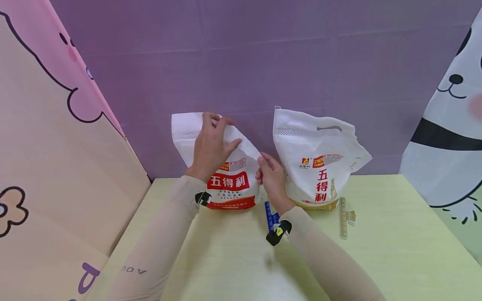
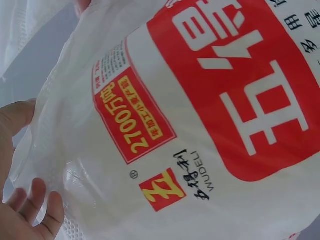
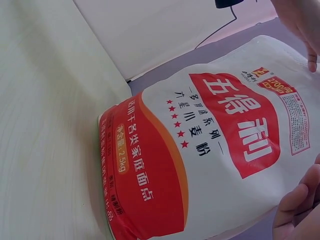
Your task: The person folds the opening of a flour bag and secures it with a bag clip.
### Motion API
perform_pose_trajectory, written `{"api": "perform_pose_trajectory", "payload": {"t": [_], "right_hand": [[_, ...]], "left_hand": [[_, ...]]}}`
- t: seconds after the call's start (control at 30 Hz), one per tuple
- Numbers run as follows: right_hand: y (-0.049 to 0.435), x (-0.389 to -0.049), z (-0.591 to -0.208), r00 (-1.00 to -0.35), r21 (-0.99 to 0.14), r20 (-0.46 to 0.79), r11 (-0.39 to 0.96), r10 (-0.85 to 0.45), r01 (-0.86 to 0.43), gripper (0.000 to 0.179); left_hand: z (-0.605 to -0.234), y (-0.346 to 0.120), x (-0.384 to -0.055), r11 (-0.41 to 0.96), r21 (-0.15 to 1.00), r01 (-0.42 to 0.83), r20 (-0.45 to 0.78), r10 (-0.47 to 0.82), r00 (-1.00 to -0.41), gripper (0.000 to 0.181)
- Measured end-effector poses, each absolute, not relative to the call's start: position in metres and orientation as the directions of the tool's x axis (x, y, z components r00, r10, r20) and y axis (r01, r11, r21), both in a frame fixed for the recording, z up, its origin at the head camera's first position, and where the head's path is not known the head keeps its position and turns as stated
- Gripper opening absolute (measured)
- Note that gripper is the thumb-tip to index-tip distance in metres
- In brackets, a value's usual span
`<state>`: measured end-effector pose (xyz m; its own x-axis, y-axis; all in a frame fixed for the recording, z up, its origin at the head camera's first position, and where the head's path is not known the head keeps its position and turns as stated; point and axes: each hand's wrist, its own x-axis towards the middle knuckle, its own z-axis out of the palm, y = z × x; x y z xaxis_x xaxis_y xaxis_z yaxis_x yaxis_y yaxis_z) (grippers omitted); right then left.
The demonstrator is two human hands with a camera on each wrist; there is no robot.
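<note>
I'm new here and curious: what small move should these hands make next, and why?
Probably fold down the top of the red-bottomed bag: its upper left corner stands up, the left hand touches the top, the right hand pinches the right edge, and a blue clip lies on the table.

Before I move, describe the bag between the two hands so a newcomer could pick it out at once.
Behind the front of the pale table, find the left white bag of the pair. The left hand grips its top and the right hand pinches its right edge. Its red base sets it apart from the right white bag, whose base is gold.
</note>
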<state>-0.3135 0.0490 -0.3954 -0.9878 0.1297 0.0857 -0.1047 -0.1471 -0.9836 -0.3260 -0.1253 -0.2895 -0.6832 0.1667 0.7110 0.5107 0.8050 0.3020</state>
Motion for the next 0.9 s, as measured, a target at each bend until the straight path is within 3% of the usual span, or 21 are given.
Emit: {"api": "perform_pose_trajectory", "payload": {"t": [0.57,0.9], "right_hand": [[0.0481,-0.3127,-0.3963,-0.988,-0.987,0.086,-0.125,0.132,-0.102,0.044],[0.0472,-0.3132,-0.397,-0.99,-0.99,0.051,-0.127,0.133,-0.068,0.042]], "left_hand": [[-0.2905,-0.1273,-0.3265,0.825,0.204,0.527,0.75,0.214,-0.626,0.05],[-0.2882,-0.1265,-0.3257,0.836,0.181,0.517,0.734,0.236,-0.637,0.048]]}}
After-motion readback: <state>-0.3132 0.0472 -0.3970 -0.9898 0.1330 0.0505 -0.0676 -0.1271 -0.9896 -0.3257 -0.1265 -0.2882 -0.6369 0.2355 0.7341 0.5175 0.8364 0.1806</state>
